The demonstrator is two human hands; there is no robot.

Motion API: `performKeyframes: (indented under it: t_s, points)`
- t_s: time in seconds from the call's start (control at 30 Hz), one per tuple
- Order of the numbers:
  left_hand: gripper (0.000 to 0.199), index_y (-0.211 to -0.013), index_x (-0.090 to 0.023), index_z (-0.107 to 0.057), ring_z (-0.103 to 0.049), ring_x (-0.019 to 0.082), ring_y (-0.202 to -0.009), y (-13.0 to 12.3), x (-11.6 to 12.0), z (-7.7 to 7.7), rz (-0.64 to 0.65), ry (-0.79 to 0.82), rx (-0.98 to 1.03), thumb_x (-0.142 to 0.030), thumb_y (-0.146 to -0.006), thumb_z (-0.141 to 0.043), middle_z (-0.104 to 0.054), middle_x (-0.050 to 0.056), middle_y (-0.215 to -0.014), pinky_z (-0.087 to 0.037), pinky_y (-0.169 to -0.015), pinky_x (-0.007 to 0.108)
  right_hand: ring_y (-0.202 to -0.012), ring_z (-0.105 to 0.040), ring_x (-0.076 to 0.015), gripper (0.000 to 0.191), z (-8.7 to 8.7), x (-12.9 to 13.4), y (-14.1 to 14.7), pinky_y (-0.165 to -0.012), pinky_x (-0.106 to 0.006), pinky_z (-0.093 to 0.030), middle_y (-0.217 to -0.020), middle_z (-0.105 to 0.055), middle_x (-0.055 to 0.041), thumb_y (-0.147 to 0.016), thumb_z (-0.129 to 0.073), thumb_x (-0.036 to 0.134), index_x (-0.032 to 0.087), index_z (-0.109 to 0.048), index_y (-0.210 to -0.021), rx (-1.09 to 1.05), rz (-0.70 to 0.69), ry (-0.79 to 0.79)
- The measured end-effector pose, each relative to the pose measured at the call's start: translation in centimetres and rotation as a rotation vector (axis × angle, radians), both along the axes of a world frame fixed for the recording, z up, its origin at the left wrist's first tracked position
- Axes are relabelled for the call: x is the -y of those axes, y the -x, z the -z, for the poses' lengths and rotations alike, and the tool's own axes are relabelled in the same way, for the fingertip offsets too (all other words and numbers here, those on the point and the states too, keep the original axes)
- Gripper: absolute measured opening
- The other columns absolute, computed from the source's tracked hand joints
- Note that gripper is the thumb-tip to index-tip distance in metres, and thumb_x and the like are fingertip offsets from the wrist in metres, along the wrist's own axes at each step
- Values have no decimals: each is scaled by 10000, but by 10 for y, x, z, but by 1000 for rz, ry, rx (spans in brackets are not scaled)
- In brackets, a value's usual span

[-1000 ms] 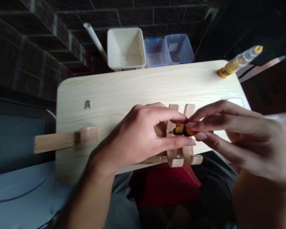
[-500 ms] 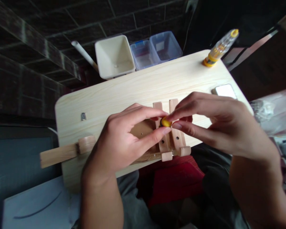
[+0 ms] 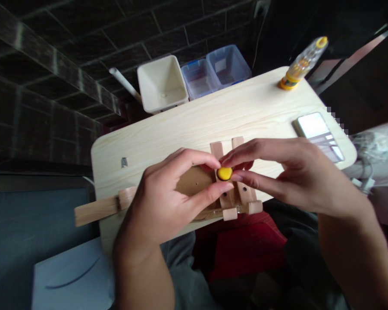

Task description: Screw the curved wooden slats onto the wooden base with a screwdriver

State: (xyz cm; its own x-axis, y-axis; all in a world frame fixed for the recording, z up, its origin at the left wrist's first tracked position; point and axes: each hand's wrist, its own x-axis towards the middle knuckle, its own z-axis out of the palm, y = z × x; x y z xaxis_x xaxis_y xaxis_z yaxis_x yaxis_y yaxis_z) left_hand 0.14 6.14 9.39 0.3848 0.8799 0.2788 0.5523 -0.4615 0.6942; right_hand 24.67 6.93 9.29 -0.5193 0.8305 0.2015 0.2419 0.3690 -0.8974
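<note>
A screwdriver [image 3: 224, 173] stands upright between my hands; only the rounded yellow end of its handle, with a black rim, shows, and its shaft is hidden below. The thumb and index finger of my left hand [image 3: 177, 189] close round its left side. From the right, my right hand [image 3: 278, 174] pinches the same yellow end with its fingertips. Under it lie two wooden strips, a left strip [image 3: 225, 202] and a right strip [image 3: 246, 196], each with a dark hole and a raised block at the near end. They lie across a brown wooden board [image 3: 194, 178], partly covered by my left hand.
On the table [image 3: 168, 133] lie small metal pieces [image 3: 124, 162] at left and a phone-like slab [image 3: 323, 135] at right. A clear bit holder [image 3: 302, 64] stands at the far right corner. A wooden bar [image 3: 95, 211] overhangs the left edge. Beyond sit a white bin [image 3: 163, 84] and blue-clear bins [image 3: 228, 64].
The view has shifted, so the table appears farther right. The screwdriver's yellow end now faces me more squarely. Both hands stay at it, with the right-hand fingers slightly moved round it.
</note>
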Motion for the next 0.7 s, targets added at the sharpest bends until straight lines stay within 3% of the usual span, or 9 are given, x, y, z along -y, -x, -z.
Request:
performKeyframes:
  t_s: [0.43, 0.7]
  points:
    - [173, -1007, -228, -779, -761, 167, -897, 1, -5, 1, 66, -20, 114, -260, -870, -880, -807, 15, -971, -618, -835, 280, -933, -760, -171, 234, -2, 0, -1, -831, -288, -614, -1098, -808, -24, -933, -803, 303, 222, -784, -1152, 13, 53, 83]
    - [177, -1073, -232, -807, -760, 155, -927, -3, -6, 0, 76, -76, 49, -195, -903, -835, -801, 24, -1027, -617, -846, 250, -911, -742, -196, 349, 4, -5, -4, -788, -338, -605, -1083, -801, -48, -975, -748, 400, 226, -766, -1277, 65, -44, 145]
